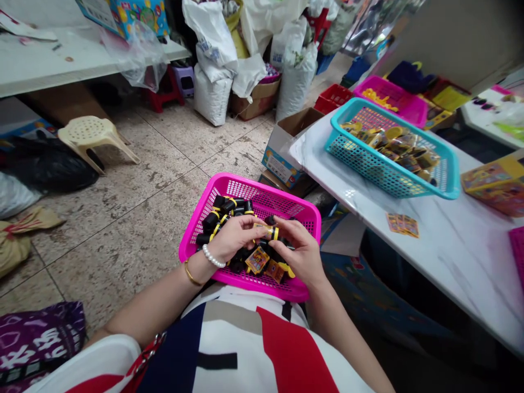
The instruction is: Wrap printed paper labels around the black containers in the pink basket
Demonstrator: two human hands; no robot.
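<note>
A pink plastic basket (pixel 190 229) rests on my lap, holding several small black cylinders with yellow rings (pixel 212 220). Over it, my left hand (pixel 235 237) and my right hand (pixel 301 254) meet on one small black-and-yellow cylinder (pixel 274 233). Fingers and thumb of the left pinch its left end, where a yellowish printed piece partly shows. The right hand's fingers curl round the other end. Below them in the basket lie a printed orange-yellow card or label (pixel 257 260) and a second printed piece (pixel 274 271). The fingers partly hide the held cylinder.
On the marbled table (pixel 352 210) to my right stand a turquoise basket (pixel 454 174) of wrapped yellow pieces and some small printed cards (pixel 403 224). An open carton (pixel 282 147) is beside it. A cream stool (pixel 92 131) and white sacks (pixel 215 90) are on the floor.
</note>
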